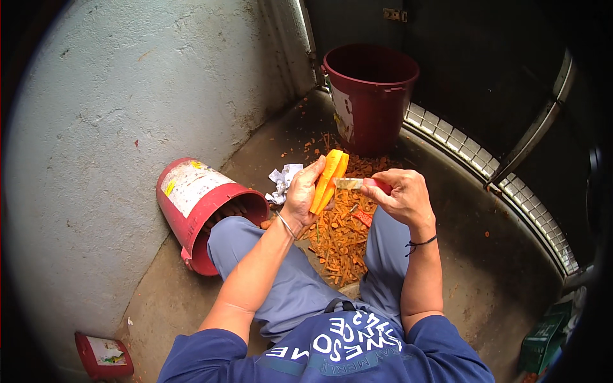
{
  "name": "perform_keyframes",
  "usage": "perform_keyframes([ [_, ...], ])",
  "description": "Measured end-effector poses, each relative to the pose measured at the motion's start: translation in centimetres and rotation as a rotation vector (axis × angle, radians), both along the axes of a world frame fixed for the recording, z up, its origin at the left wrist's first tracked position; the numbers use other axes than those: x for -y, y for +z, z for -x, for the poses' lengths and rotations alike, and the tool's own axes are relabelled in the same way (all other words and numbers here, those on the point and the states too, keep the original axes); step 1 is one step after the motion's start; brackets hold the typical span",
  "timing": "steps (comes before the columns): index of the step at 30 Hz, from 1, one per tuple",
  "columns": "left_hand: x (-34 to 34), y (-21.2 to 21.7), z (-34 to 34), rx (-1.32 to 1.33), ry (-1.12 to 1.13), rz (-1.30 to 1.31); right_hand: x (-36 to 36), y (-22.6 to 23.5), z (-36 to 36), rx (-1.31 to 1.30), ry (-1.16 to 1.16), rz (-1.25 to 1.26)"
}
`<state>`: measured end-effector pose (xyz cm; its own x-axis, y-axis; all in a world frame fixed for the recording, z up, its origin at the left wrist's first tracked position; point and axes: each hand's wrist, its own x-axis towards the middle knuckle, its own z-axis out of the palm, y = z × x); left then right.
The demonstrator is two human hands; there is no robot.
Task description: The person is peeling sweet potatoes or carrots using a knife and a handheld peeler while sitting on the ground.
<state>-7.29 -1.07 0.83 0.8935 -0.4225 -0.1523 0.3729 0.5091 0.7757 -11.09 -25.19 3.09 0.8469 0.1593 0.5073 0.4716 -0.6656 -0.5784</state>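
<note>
My left hand (301, 196) is closed around a bright orange peeled carrot (327, 182), held tilted above the floor. A lengthwise line runs down it; I cannot tell whether it is one split carrot or two side by side. In my right hand (403, 193) is a small knife (348, 183) with a red handle, its pale blade pointing left. The blade's tip reaches the carrot's right side. Below both hands, between my knees, lies a heap of orange peelings (338, 246).
A tipped red bucket (172, 207) lies by my left knee, with unpeeled carrots inside. Beyond the heap stands an upright dark red bucket (372, 105). Crumpled paper (281, 182) is near my left hand. A green crate (543, 338) and a small red container (104, 356) sit at the sides.
</note>
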Motion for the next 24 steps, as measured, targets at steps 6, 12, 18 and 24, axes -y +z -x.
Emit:
perform_keyframes([
  [6, 0.3, 0.6, 0.4, -0.02, 0.034, -0.051, 0.5, 0.0, -0.2, -0.023, -0.099, 0.025],
  [12, -0.1, 0.2, 0.1, 0.013, 0.012, -0.02, 0.0, 0.5, 0.2, -0.05, -0.021, 0.024],
  [18, 0.2, 0.1, 0.2, -0.015, -0.013, -0.04, 0.6, 0.3, 0.0, -0.042, -0.17, 0.019],
  [24, 0.4, 0.0, 0.4, -0.004, 0.008, -0.085, 1.3, 0.8, 0.1, -0.11, -0.243, -0.016],
])
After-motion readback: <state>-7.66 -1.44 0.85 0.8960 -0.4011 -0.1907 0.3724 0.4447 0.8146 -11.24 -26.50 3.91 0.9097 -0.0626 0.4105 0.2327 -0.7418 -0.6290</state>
